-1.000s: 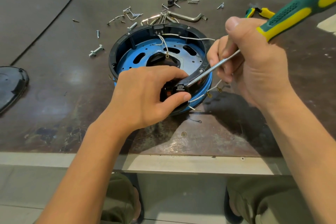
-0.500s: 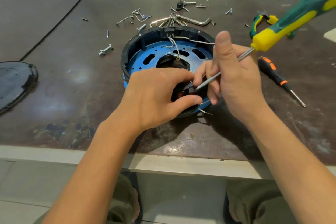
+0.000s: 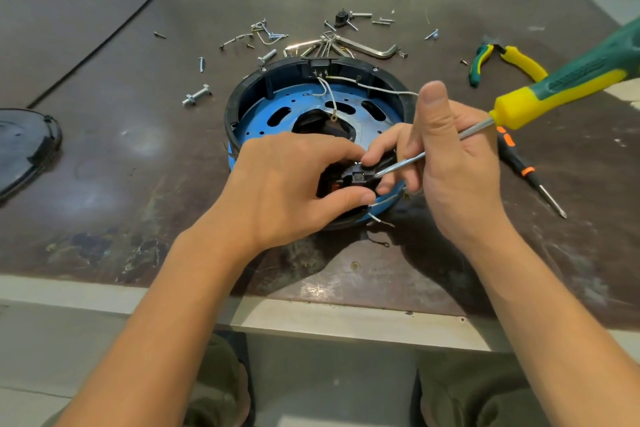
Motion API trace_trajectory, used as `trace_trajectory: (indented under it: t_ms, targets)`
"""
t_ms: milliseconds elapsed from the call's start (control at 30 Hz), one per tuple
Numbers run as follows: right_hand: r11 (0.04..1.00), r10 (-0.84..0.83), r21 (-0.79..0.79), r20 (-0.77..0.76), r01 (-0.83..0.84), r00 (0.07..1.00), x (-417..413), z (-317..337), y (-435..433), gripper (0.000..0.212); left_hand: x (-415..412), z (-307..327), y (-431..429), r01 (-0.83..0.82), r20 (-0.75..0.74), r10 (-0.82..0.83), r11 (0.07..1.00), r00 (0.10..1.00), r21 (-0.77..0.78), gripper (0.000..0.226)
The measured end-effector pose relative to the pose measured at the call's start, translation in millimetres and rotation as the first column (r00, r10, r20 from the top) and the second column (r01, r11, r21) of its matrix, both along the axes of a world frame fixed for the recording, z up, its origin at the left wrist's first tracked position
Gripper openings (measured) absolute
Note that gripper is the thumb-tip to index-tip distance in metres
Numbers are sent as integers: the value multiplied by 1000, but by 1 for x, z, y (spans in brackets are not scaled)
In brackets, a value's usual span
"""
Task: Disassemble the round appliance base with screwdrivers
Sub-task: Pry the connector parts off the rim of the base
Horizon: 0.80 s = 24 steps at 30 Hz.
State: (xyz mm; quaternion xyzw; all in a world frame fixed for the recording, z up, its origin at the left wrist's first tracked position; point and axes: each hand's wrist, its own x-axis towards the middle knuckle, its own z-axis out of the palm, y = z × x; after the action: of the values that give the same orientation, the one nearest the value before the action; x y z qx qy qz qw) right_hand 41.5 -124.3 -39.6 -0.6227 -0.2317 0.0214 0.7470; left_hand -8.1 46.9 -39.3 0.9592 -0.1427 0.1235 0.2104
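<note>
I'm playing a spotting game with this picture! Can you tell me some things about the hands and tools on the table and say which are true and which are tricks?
1. The right hand holds the green and yellow screwdriver. True.
2. The screwdriver's tip is at a small black part on the near rim of the round base. True.
3. The left hand is resting flat on the table, away from the base. False: it grips the base's near rim beside the black part.
4. The inside plate of the base is red. False: it is blue.
5. The black and orange screwdriver lies on the table. True.
</note>
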Motion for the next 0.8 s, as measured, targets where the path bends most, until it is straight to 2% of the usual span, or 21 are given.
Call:
trace_trajectory:
  t_ms: [200,400,567,800]
  targets:
    - [992,-89,-97,-28,86,996,0,-4,2,56,1,0,-1,-10,-1,10,1000,1000,-7,47]
    - [998,-54,25,-95,57,994,3,-2,0,64,0,0,-1,3,12,-3,1000,1000,-21,46]
    - [996,-82,-51,-82,78,993,3,-6,0,53,0,-1,-1,4,20,-4,1000,1000,-17,46]
    - [990,-113,-95,-111,102,987,3,-1,3,59,1,0,-1,0,23,0,1000,1000,14,48]
